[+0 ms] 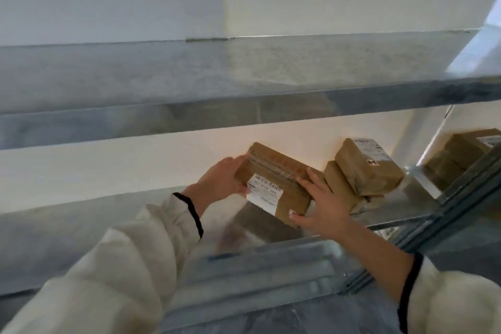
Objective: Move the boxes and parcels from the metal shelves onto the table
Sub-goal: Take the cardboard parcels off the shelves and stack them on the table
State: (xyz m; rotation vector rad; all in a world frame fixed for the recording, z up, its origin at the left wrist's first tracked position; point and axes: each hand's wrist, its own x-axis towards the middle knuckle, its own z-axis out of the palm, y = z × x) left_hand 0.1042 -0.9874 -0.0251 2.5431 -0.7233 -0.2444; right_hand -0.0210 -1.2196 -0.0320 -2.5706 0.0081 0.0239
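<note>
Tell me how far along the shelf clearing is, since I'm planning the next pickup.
Looks done: no parcels show on the upper shelf. In hand: the left hand and right hand grip a labelled cardboard box, apparently lifted off the lower shelf. Left: two stacked brown parcels beside it, plus more boxes at far right. The table is out of view, so arrivals there cannot be judged.

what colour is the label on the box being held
White label with dark print on the brown box; head view.
</note>
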